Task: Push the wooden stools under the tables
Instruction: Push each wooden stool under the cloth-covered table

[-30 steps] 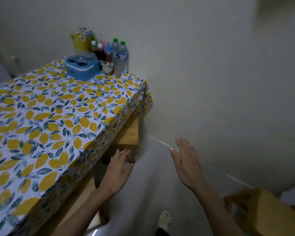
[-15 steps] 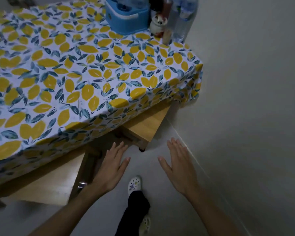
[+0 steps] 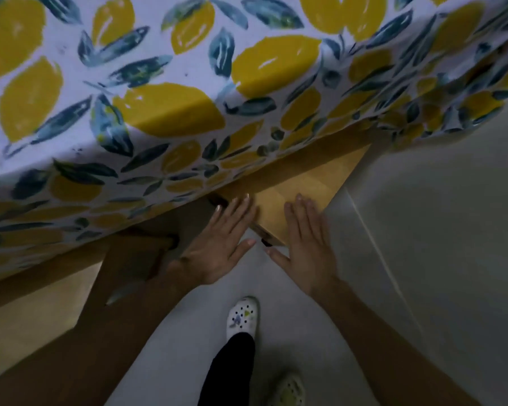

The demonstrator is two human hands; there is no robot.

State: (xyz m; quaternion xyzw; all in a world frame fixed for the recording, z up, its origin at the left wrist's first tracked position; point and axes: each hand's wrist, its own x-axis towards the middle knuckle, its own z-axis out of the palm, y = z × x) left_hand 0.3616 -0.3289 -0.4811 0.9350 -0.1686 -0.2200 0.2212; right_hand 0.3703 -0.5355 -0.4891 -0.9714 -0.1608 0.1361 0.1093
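A light wooden stool [image 3: 308,183] sticks out partly from under the table, whose lemon-print cloth [image 3: 165,92] hangs over its far part. My right hand [image 3: 304,244] lies flat with spread fingers on the stool's near corner. My left hand [image 3: 223,241] is flat and open at the stool's left edge, fingertips touching the wood. A second wooden stool [image 3: 33,312] shows at the lower left, half under the table.
A wooden table leg [image 3: 129,273] stands between the two stools. The pale wall [image 3: 452,215] closes the right side, meeting the grey floor [image 3: 349,288] along a seam. My feet in white clogs [image 3: 242,316] stand just behind my hands.
The view has dropped and moved in close to the table edge. Both hands went forward from hovering above the floor onto the stool's near corner.
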